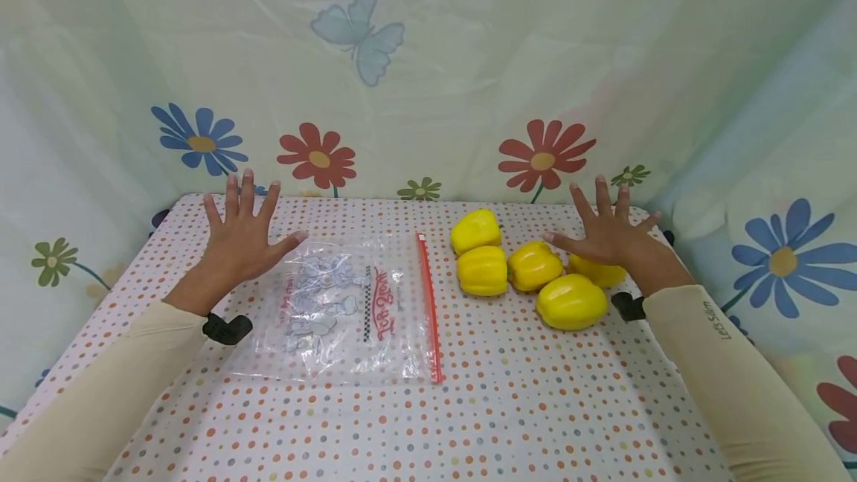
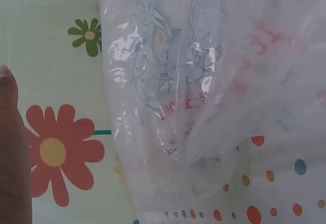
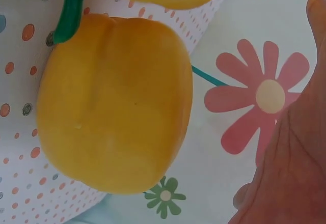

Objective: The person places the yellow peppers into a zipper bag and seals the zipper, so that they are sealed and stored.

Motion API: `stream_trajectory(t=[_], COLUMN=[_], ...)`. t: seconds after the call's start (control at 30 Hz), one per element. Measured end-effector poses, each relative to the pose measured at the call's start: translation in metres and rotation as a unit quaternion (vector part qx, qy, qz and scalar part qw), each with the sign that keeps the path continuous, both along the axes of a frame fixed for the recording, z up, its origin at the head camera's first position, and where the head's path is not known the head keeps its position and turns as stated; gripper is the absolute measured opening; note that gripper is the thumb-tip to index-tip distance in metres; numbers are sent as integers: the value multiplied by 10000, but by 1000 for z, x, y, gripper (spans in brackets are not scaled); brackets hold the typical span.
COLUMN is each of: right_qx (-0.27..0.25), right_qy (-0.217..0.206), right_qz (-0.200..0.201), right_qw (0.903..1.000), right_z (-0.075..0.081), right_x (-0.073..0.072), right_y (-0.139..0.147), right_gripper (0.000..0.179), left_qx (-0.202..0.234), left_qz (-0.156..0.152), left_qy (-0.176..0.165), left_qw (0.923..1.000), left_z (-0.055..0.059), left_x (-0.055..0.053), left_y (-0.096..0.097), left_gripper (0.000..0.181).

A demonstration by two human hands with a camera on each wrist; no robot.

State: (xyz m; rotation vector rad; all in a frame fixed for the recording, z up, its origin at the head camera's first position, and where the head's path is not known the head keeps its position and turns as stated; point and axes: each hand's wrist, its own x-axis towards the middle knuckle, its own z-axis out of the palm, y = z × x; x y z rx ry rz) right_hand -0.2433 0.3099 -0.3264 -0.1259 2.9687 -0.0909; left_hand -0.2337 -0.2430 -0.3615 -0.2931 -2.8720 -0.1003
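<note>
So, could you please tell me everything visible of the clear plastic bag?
The clear plastic bag lies flat on the dotted tablecloth, left of the yellow peppers and apart from them. It looks thin, glossy and wrinkled, with no contents visible. A red strip, apparently a zip, runs along its right edge; whether sealed is unclear. Red lettering, a checkered band and bluish figures are printed on it. In the head view the left hand overlaps its far left corner; contact is unclear.
</note>
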Motion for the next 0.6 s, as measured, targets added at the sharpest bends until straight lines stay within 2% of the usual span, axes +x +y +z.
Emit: stream_trajectory(t=[0.33,0.6], right_qx=[-157,-635], right_qy=[10,123], right_qz=[191,734], right_qw=[9997,9952], right_z=[0,1], right_x=[4,12], right_y=[-12,-30], right_gripper=[110,104], left_qx=[-93,0], left_qz=[124,-57], left_qy=[-438,-407], left_qw=[9989,9992], left_z=[-3,-1], left_x=[5,15], left_y=[0,4], left_gripper=[104,97])
